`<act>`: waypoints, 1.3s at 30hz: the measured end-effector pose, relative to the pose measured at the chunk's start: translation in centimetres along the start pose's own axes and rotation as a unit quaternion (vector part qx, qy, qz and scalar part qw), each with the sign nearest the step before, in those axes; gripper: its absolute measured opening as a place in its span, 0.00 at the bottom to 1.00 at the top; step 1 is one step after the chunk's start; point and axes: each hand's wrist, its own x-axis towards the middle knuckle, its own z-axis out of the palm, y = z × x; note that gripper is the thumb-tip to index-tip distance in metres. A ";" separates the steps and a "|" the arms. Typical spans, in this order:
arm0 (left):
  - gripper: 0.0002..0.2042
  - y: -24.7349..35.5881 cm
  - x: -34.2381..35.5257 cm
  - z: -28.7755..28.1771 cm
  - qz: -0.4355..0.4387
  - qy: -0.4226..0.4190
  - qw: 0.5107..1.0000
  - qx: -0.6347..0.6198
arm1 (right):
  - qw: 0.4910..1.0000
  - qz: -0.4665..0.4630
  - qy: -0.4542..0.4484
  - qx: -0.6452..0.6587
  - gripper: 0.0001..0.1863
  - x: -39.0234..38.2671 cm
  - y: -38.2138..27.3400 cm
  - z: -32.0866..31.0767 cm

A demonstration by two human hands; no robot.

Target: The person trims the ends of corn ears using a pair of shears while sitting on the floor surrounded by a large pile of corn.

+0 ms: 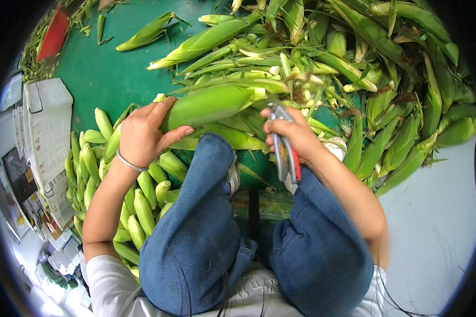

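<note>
My left hand (pixel 145 129), with a thin bracelet at its wrist, is wrapped around one end of a green ear of corn (pixel 211 107) in its husk. The ear lies nearly level above my knees, its pale stem end to the right. My right hand (pixel 296 132) grips grey-handled pruning shears (pixel 283 156) that show a red part. The head of the shears is just right of the stem end; whether they touch cannot be told. Loose husk leaves and stem pieces (pixel 272 68) lie beyond both hands.
Trimmed ears of corn (pixel 143 208) are piled to my left. A large heap of untrimmed ears (pixel 391 116) covers the far right. All lie on a green surface (pixel 106 79). White papers (pixel 47 142) hang at the left edge, with a red object (pixel 53 34) beyond. My bent knees (pixel 209 164) are between my arms.
</note>
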 end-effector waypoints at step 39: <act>0.22 -1.6 5.0 7.3 -0.192 0.249 0.379 -0.870 | 0.987 0.013 -0.003 -0.158 0.17 -1.4 1.0 -1.1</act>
